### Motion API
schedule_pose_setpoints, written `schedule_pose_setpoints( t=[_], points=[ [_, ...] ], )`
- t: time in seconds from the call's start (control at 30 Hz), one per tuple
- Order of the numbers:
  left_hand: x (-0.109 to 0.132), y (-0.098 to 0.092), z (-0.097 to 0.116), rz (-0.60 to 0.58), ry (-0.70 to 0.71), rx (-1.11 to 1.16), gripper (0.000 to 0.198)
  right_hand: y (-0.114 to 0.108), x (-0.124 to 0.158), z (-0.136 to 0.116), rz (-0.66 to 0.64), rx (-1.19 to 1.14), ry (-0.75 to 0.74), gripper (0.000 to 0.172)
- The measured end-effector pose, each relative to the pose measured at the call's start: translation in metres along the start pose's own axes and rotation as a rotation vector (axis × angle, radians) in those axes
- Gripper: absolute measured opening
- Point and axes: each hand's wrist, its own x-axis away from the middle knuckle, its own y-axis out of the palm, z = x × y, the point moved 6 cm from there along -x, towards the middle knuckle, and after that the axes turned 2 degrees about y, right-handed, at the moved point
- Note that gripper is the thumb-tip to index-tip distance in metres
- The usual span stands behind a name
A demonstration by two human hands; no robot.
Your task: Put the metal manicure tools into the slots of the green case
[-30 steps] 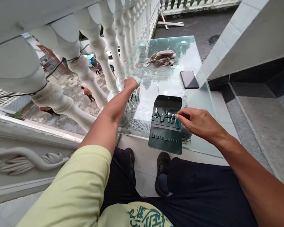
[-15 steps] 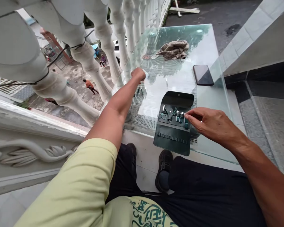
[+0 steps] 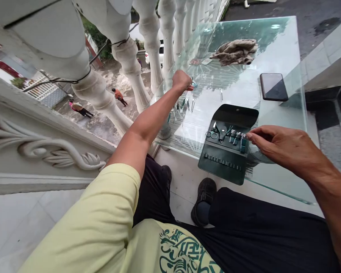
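Observation:
My right hand (image 3: 281, 143) has thumb and forefinger pinched at the upper end of the rightmost nail clipper (image 3: 243, 145), in the dark green manicure case (image 3: 224, 168). The case lies unfolded at the near edge of the glass table (image 3: 278, 151). Small scissors (image 3: 212, 134), cuticle nippers (image 3: 222, 133) and other clippers sit in it, above a row of elastic loops. At the table's left side, my left hand (image 3: 182, 80) is closed, its fingers largely hidden. A small pale blue thing (image 3: 194, 84) shows beside them. Several slim metal tools (image 3: 188, 104) lie near that hand.
A crumpled brown cloth (image 3: 235, 52) lies toward the table's far end, and a phone (image 3: 274, 87) rests at the right. One slim tool (image 3: 221, 94) lies beyond the case. White balusters (image 3: 130, 72) border the left side; people (image 3: 119, 97) are in the yard below.
The view has turned left, so the table and case appear further right. Both hands keep nearly the same places over the table, my right one still at the clipper.

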Motion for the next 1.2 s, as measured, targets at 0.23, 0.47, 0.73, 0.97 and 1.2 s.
schedule_pose_setpoints(
  t=[0.23, 0.47, 0.73, 0.97, 1.2],
  points=[
    [0.082, -0.004, 0.021, -0.043, 0.033, 0.115, 0.025, 0.007, -0.002, 0.006, -0.001, 0.057, 0.021, 0.023],
    [0.165, -0.003, 0.028, -0.152, 0.03, 0.152, 0.028, 0.012, -0.002, 0.002, -0.037, 0.067, -0.015, 0.022],
    [0.206, -0.002, 0.019, -0.226, -0.023, 0.096, 0.03, 0.019, -0.009, 0.004, -0.008, 0.016, -0.133, 0.023],
    [0.215, 0.019, 0.012, -0.333, -0.006, 0.082, 0.029, 0.023, -0.007, 0.005, 0.001, 0.031, -0.161, 0.025],
    [0.216, 0.021, 0.006, -0.339, -0.009, 0.096, 0.03, 0.024, -0.004, 0.0, -0.012, 0.027, -0.156, 0.024]
  ],
)
